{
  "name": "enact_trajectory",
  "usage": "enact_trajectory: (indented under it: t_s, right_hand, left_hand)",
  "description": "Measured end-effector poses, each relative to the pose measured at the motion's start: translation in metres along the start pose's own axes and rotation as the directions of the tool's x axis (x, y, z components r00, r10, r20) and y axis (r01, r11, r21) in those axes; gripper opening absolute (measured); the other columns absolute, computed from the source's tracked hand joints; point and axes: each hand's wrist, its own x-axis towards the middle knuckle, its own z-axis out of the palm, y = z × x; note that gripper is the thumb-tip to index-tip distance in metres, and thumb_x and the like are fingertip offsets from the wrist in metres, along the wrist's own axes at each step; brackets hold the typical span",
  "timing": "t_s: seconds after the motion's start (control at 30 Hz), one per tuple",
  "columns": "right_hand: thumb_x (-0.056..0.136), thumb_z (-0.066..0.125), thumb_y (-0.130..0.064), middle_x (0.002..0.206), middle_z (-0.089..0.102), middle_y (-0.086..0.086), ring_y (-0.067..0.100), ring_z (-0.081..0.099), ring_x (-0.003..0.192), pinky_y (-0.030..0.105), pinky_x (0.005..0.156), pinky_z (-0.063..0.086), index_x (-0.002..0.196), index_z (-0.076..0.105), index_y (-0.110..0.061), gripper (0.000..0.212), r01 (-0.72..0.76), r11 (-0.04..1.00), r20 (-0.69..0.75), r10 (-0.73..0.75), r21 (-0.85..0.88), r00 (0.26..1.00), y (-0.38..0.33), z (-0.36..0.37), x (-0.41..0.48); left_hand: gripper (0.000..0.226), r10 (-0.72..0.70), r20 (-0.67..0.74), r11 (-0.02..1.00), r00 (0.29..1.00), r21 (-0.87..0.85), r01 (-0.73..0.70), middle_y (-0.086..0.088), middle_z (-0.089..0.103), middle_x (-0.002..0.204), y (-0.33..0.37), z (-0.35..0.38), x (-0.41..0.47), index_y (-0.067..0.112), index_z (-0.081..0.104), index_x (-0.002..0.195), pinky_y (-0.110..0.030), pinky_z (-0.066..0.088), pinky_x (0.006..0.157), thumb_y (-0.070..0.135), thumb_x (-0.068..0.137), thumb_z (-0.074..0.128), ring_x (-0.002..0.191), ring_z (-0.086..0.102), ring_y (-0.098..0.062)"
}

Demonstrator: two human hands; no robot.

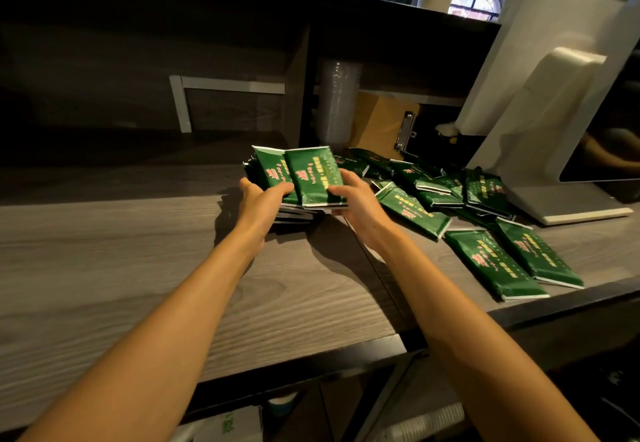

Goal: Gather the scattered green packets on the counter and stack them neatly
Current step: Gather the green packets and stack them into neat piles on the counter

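A stack of green packets (273,171) with pink print rests on the wooden counter (138,261) at centre. My left hand (259,199) grips the stack's near left edge, thumb on top. My right hand (356,199) holds the topmost green packet (313,175) by its near right corner, laid over the stack. Several loose green packets (433,185) lie jumbled to the right, and two more packets (512,261) lie side by side near the counter's front right edge.
A white monitor stand (568,206) and screen stand at the right, touching the loose packets. Behind them are a brown clipboard (381,123) and a sleeve of clear plastic cups (337,102) in a cubby. A dark raised shelf runs along the back.
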Motion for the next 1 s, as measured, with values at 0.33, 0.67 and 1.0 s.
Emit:
enact_trajectory:
  t_s: [0.33, 0.67, 1.0]
  right_hand:
    - [0.098, 0.045, -0.031, 0.129, 0.057, 0.007, 0.021, 0.054, 0.114, 0.036, 0.094, 0.045, 0.137, 0.042, -0.011, 0.044, 0.256, 0.830, 0.063, -0.259, -0.496, 0.964, 0.014, 0.012, -0.001]
    - [0.098, 0.036, -0.036, 0.154, 0.016, 0.021, 0.037, 0.004, 0.144, 0.050, 0.116, 0.002, 0.148, 0.019, -0.008, 0.060, -0.325, 0.336, -0.377, -0.100, -0.884, 0.921, 0.017, -0.038, 0.002]
    - [0.091, 0.055, -0.026, 0.137, 0.049, 0.012, 0.026, 0.051, 0.120, 0.028, 0.090, 0.040, 0.141, 0.037, -0.011, 0.055, -0.003, 0.661, -0.036, -0.035, -0.750, 0.999, 0.008, -0.019, -0.001]
  left_hand:
    - [0.081, 0.040, 0.140, 0.999, 0.989, -0.001, -0.040, -0.004, 0.046, 0.132, 0.001, 0.006, -0.010, 0.010, 0.013, 0.143, -0.034, 0.036, 0.096, 0.038, 0.086, 0.063, 0.118, 0.045, -0.018]
    - [0.058, -0.011, 0.098, 0.998, 0.995, -0.057, 0.017, -0.010, 0.054, 0.121, 0.002, -0.001, -0.011, 0.014, 0.030, 0.123, -0.047, 0.044, 0.100, 0.022, 0.080, 0.068, 0.110, 0.056, -0.026]
    - [0.071, 0.073, 0.000, 0.997, 0.997, -0.032, -0.073, -0.003, 0.050, 0.114, 0.005, -0.006, -0.014, 0.011, 0.023, 0.138, -0.037, 0.042, 0.092, 0.019, 0.082, 0.066, 0.107, 0.052, -0.022]
